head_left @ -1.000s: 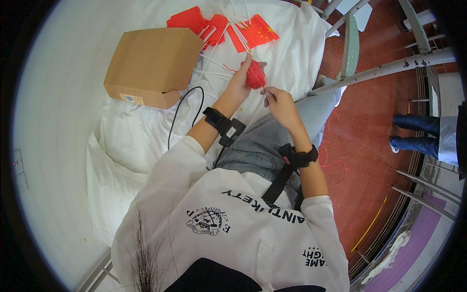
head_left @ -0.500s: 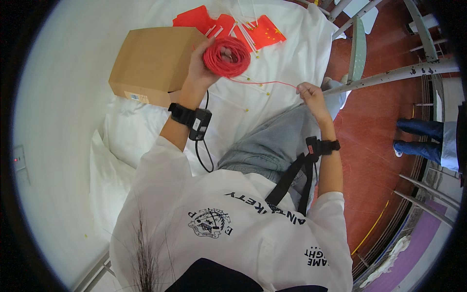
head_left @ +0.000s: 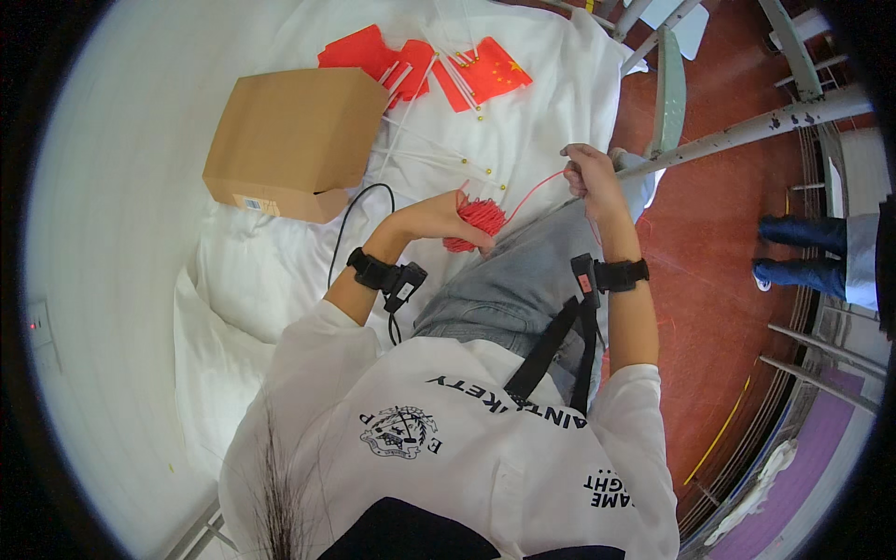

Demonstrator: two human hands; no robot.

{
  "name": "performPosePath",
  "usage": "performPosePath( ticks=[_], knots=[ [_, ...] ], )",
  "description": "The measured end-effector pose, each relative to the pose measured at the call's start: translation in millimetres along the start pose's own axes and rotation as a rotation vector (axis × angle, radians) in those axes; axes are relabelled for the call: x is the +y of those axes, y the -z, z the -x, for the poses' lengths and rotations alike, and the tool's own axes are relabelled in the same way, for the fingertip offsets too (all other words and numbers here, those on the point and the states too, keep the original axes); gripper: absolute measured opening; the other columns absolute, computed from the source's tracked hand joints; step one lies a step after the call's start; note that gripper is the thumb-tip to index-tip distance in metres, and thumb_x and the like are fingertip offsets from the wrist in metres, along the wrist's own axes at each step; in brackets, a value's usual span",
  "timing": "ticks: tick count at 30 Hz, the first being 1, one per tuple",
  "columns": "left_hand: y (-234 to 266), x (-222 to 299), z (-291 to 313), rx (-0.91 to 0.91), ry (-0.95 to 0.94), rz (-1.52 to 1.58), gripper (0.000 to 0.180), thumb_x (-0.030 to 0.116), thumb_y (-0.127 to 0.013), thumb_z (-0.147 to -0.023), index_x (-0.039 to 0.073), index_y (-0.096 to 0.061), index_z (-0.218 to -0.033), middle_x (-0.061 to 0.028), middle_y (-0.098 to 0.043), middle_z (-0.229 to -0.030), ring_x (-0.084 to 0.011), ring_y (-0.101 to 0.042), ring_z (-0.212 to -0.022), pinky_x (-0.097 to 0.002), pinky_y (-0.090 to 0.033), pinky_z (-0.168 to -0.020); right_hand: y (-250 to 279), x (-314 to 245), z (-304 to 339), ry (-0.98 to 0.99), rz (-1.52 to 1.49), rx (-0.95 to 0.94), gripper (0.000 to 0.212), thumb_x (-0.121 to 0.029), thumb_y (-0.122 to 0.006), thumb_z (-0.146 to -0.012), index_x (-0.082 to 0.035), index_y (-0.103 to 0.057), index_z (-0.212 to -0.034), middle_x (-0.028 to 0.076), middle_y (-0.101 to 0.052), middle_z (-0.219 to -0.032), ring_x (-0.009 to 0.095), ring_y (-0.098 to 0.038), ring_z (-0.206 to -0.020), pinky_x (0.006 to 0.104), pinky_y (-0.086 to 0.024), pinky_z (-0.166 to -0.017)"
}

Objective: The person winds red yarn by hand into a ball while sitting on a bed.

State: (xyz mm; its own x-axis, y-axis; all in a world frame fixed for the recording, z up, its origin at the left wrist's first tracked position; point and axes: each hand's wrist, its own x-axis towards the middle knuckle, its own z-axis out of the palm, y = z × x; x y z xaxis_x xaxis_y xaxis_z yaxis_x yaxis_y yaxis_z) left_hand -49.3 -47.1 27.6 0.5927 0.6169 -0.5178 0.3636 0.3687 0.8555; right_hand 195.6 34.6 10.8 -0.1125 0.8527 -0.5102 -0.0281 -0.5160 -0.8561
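My left hand [head_left: 446,217] is wrapped round a coil of red string [head_left: 483,220], held just above my jeans. From the coil a single loose strand [head_left: 534,194] runs up and right to my right hand [head_left: 590,175], whose fingers are closed on it. A thin length of the same red string hangs below the right hand beside the bed edge. Beyond the left hand, several small red flags [head_left: 499,70] on white sticks with gold tips lie on the white sheet [head_left: 551,121].
A brown cardboard box [head_left: 289,131] lies on the sheet at the left. A pale metal bed rail [head_left: 737,135] crosses at the right, above a red floor [head_left: 719,280]. Another person's legs in jeans [head_left: 803,245] show at the far right.
My left hand has brought the coil nearer to me and to the right, turning it. The strand between my hands is shorter. My right hand has stayed near the bed rail.
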Motion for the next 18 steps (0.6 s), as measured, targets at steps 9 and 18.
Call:
performPosePath(
  ticks=[9, 18],
  knots=[
    [14, -43, -13, 0.202, -0.407, 0.917, 0.03, 0.012, -0.061, -0.077, -0.003, -0.055, -0.103, -0.0103, -0.062, -0.088, -0.0154, -0.059, -0.08, -0.0259, -0.048, -0.07, -19, 25, 14, 0.586, 0.834, -0.256, 0.024, -0.023, -0.055, -0.084, -0.002, -0.061, -0.093, 0.01, -0.061, -0.077, 0.019, -0.057, -0.072, 0.0277, -0.043, -0.064],
    [36, -37, -25, 0.323, -0.581, 1.607, 0.024, 0.021, -0.052, -0.086, -0.001, -0.052, -0.096, -0.0115, -0.061, -0.084, -0.0194, -0.058, -0.074, -0.0285, -0.051, -0.067, -58, 42, 18, 0.767, 0.826, -0.637, 0.012, -0.01, -0.05, -0.083, 0.0, -0.057, -0.082, 0.012, -0.06, -0.073, 0.025, -0.057, -0.067, 0.0321, -0.045, -0.065]
  ],
)
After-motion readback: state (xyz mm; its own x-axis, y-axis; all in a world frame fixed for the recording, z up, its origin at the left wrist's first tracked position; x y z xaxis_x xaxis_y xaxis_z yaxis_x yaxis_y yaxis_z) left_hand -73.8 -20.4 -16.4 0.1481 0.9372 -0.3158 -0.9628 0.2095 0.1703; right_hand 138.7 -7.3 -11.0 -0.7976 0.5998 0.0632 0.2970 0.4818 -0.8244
